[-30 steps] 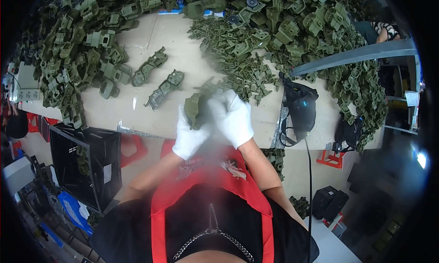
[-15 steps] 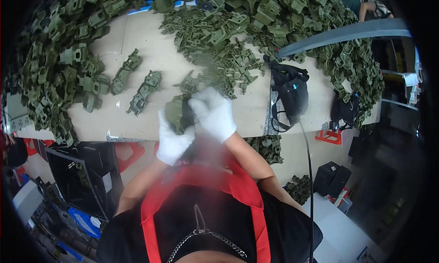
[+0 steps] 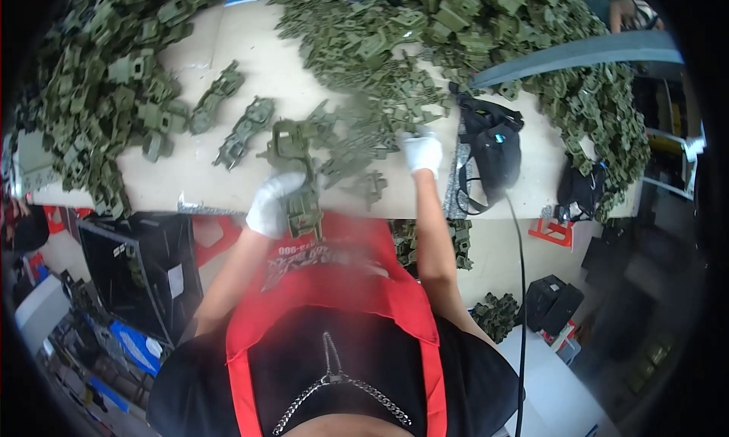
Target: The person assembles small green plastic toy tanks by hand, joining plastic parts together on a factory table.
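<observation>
My left hand [image 3: 273, 203], in a white glove, grips a long olive-green plastic vehicle-body part [image 3: 304, 209] with a boxy frame and openings. The part stands over the table's near edge, in front of the red apron [image 3: 326, 262]. My right hand [image 3: 422, 153], also gloved in white, is at the near right side of a heap of small green plastic parts [image 3: 364, 133]. Its fingers are curled together, and what they hold, if anything, is too small to make out. Two more long green parts, one [image 3: 244, 132] nearer and one [image 3: 217, 95] farther, lie to the left.
Large green parts [image 3: 80, 110] are piled along the table's left side, with more [image 3: 456, 12] at the back and right. A black bag [image 3: 490, 145] with a cable lies right of my right hand. A grey curved bar [image 3: 577, 55] crosses the right. Black crates [image 3: 137, 270] stand below left.
My hands have moved apart. The right hand has left the held part and gone right to the small parts. The left hand has tilted the part, which now shows lengthwise.
</observation>
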A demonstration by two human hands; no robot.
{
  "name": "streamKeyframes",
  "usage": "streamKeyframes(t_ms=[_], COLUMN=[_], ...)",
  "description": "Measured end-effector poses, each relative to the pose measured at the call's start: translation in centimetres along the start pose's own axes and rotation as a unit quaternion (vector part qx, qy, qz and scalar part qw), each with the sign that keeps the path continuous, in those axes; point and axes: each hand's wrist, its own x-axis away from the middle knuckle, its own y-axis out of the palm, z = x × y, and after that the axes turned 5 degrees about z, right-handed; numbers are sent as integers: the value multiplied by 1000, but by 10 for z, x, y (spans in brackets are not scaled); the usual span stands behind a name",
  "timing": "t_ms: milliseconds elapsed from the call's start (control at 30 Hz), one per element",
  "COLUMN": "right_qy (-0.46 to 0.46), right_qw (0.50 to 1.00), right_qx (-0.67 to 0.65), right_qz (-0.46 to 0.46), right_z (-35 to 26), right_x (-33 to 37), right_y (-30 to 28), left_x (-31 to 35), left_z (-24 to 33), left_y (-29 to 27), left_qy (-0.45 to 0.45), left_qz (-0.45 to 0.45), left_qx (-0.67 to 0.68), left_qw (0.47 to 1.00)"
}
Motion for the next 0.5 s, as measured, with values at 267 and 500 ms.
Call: streamKeyframes(t_ms=[267,500], right_qy=[-119,-246], right_qw=[831,899], right_qx=[-248,-163], right_qz=[-484,-323], right_z=[-102,-110], right_x=[149,176], right_y=[-150,-122], left_x=[4,22], left_z=[-26,-35], left_y=[-17,-20], left_qy=[231,240], left_qz=[159,162], left_qx=[-37,-61], left_qw=[959,955])
